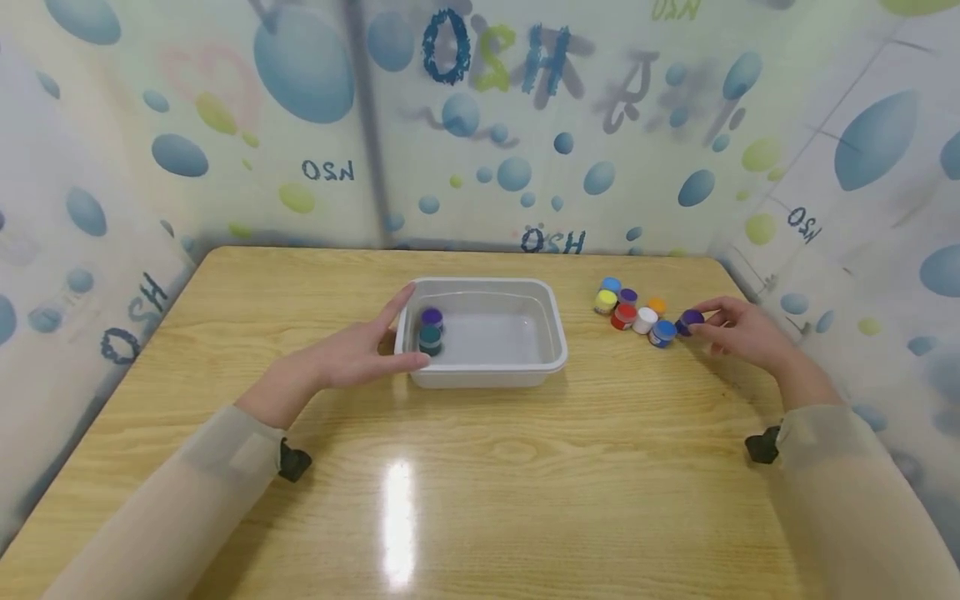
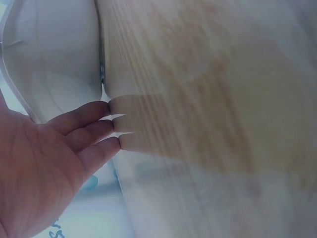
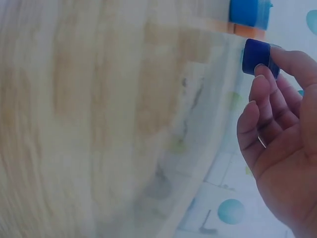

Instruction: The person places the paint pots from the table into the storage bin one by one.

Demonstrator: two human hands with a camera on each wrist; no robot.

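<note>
My left hand [image 1: 360, 350] rests at the left end of a white plastic basin [image 1: 483, 379], its thumb along the front rim and its index finger at the back left corner. The other fingers [image 2: 91, 134] reach down to the table beside the basin wall, nearly straight. Inside the basin, a purple-lidded paint pot [image 1: 432, 318] and a dark green paint pot [image 1: 430, 340] stand at the left. My right hand [image 1: 742, 333] pinches a dark purple paint pot [image 1: 689, 322] between thumb and fingertips; this purple pot [image 3: 256, 55] looks bluer in the right wrist view.
Left of my right hand, several paint pots stand in a cluster: blue [image 1: 663, 333], white [image 1: 645, 320], red [image 1: 623, 316], orange [image 1: 657, 306], yellow [image 1: 605, 302], purple [image 1: 628, 296] and light blue [image 1: 611, 285]. Patterned curtains enclose the wooden table [image 1: 517, 483] at back and sides.
</note>
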